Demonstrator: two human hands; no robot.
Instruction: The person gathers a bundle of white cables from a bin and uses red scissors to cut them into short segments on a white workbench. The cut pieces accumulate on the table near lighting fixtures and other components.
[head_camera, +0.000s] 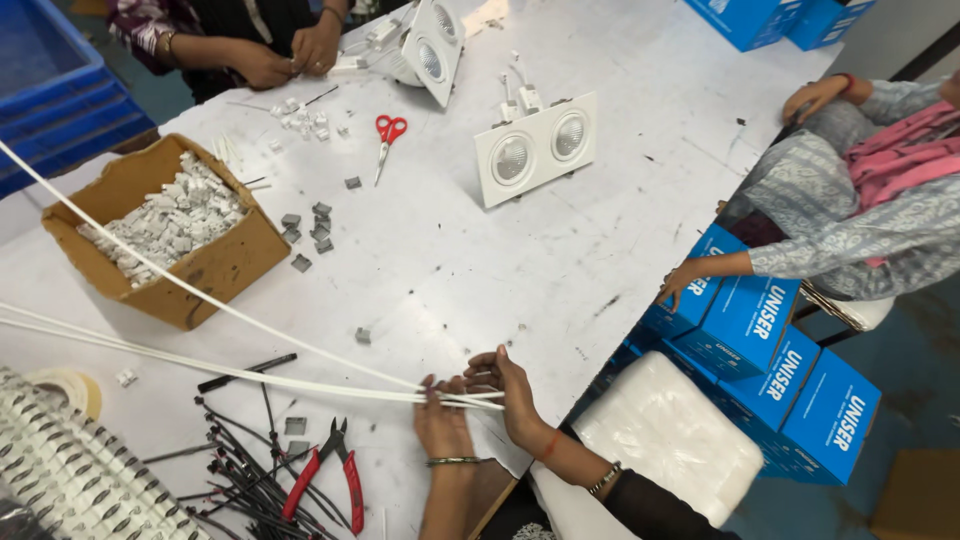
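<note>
Head view: left hand (443, 418) and right hand (508, 392) both pinch the ends of the white wires (230, 345), bundled at the near edge of the counter (450, 260). The strands run off left: light, floppy, likely slick. Best gripped near the ends. Red pliers (325, 480) nearby.
</note>
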